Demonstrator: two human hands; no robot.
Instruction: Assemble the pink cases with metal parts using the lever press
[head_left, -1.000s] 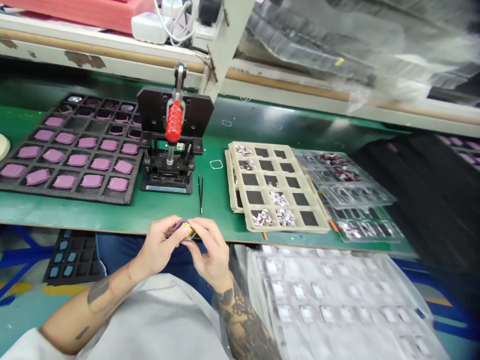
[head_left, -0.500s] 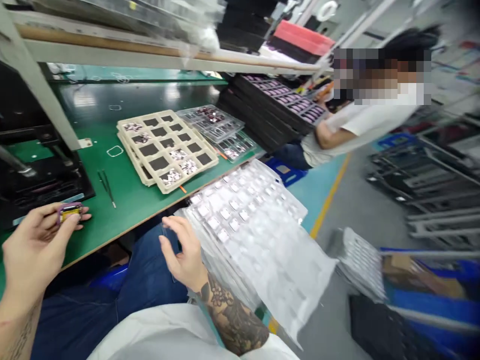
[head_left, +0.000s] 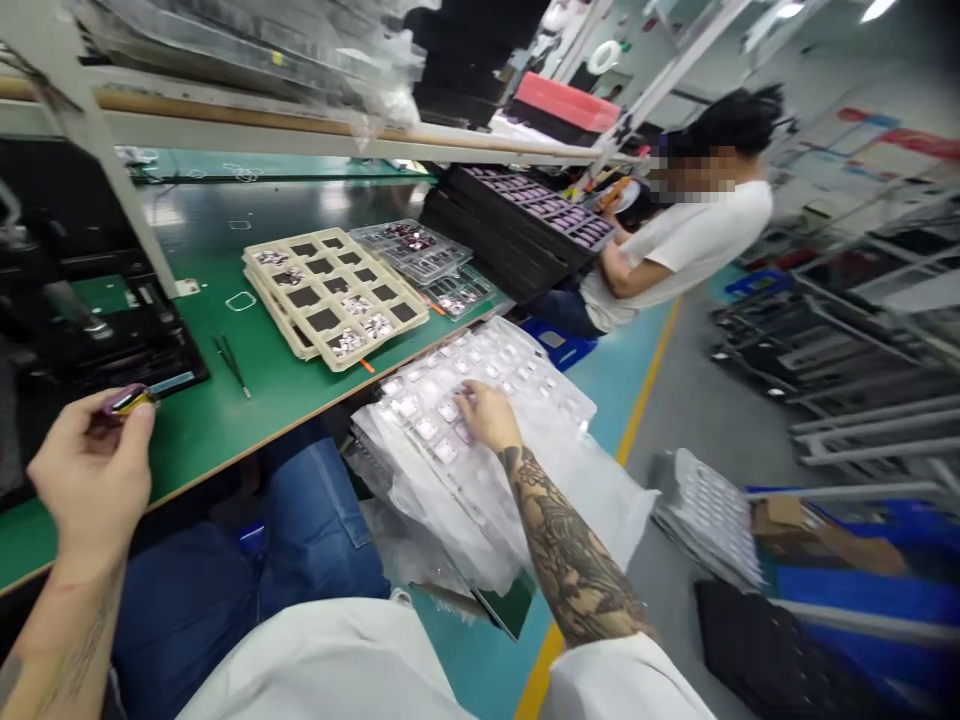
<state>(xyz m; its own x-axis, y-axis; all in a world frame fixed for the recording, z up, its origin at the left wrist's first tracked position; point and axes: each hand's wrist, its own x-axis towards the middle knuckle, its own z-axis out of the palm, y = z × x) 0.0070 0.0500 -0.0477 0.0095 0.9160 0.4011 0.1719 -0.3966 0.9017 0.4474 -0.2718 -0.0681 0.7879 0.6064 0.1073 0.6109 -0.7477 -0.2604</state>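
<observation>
My left hand (head_left: 101, 465) is closed on a small purple and yellow part (head_left: 129, 400), above the left end of the green table (head_left: 225, 425). My right hand (head_left: 489, 415) reaches over a clear plastic tray (head_left: 544, 385) with rows of small white-framed pieces. Its fingers are bent down at one of the pockets; whether they hold a piece is too small to tell. Thin translucent sheeting (head_left: 577, 490) lies over the tray's near part. Tweezers (head_left: 231, 366) lie on the table, right of my left hand.
Stacked beige trays (head_left: 335, 240) with small parts stand mid-table, clear trays (head_left: 420, 250) behind. A black machine (head_left: 82, 300) is at the left. Black trays (head_left: 495, 240) stand near a seated person (head_left: 675, 240). A shelf beam (head_left: 247, 130) crosses above the table.
My right hand has moved right and forward, from over my lap to the plastic tray. The part in my left hand has tilted. The view has shifted slightly.
</observation>
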